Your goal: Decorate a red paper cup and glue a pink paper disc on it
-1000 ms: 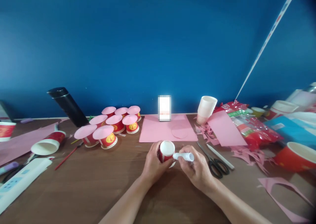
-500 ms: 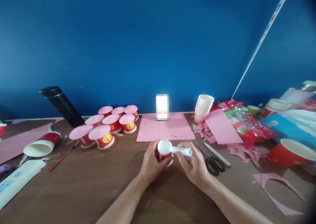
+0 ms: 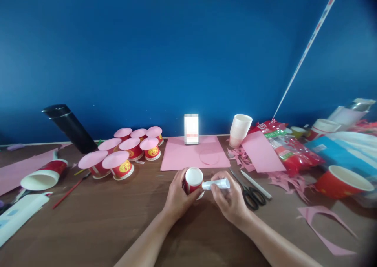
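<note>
My left hand (image 3: 176, 196) is wrapped round a small red paper cup (image 3: 193, 180), held upside down so its white bottom faces up. My right hand (image 3: 229, 200) grips a white glue stick (image 3: 216, 184) lying sideways, its tip against the cup's upper right edge. Both hands hover just above the brown table (image 3: 97, 224), in front of a pink paper sheet (image 3: 184, 157) with a cut pink circle (image 3: 209, 157) on it.
Several upturned red cups capped with pink discs (image 3: 120, 159) stand at the left. Black scissors (image 3: 250, 194) and a white stick lie right of my hands. A white cup stack (image 3: 240, 129), red bag (image 3: 285, 149), red bowl (image 3: 341, 182), black flask (image 3: 69, 127) and pink scraps surround them.
The glue stick's tip has slid from over the cup's bottom to its right edge. The view has shifted slightly, and both hands stay on the cup and the stick.
</note>
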`<action>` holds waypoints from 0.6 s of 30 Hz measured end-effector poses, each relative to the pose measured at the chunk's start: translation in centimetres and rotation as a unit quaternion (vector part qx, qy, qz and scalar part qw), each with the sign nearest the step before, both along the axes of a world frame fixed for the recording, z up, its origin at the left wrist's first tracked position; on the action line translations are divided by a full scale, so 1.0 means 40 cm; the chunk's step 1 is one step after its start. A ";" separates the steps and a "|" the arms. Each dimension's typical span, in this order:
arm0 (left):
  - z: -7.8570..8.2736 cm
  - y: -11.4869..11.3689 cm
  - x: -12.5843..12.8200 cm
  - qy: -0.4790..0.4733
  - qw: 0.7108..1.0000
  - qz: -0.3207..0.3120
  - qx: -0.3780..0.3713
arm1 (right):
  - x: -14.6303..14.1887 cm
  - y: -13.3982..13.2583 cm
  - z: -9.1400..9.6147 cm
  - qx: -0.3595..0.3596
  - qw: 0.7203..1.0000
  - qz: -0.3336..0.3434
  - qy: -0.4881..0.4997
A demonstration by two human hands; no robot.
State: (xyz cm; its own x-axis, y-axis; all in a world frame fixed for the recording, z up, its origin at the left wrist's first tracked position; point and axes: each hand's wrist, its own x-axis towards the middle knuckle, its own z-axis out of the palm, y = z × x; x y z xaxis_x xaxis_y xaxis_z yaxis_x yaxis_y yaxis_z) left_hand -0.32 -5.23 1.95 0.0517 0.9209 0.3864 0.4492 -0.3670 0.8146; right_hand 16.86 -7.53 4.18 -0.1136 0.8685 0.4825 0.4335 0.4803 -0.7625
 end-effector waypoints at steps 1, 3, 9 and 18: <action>0.001 -0.001 0.000 -0.003 1.000 -0.001 -0.001 | 0.000 -0.001 0.000 0.000 1.000 -0.004 0.015; 0.003 -0.003 0.001 -0.010 1.000 0.003 -0.010 | -0.001 -0.001 0.003 0.003 0.999 -0.006 0.035; 0.012 -0.007 0.005 -0.018 0.999 0.014 -0.027 | -0.003 0.002 0.021 0.038 0.998 0.010 0.040; 0.002 -0.004 0.002 0.002 1.000 0.013 -0.007 | 0.013 0.010 0.022 0.125 0.992 -0.022 0.013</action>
